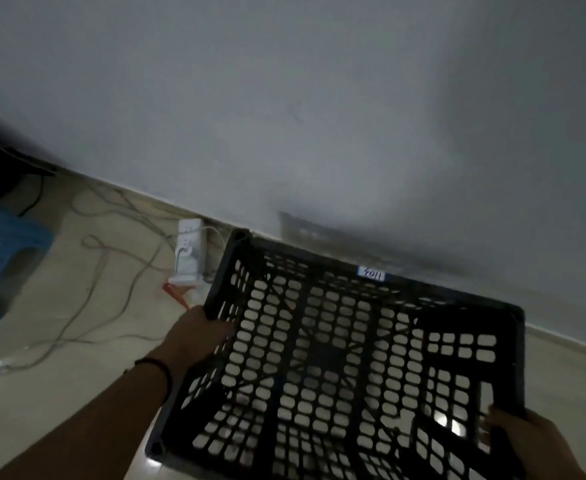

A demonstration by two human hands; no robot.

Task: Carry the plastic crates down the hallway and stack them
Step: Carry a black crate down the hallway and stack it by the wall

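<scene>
With the left hand (198,332) and right hand (523,441) each gripping a rim of the black crate (336,358), keep it level and clear of the cables (111,258) at centre left.

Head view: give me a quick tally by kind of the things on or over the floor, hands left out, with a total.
Black plastic crate, held by the left hand and the right hand: 1
Blue plastic stool: 1
White power strip by the wall: 1
Loose cables, tangled, so I cannot separate them: counted as 1 bundle
Total: 4
</scene>
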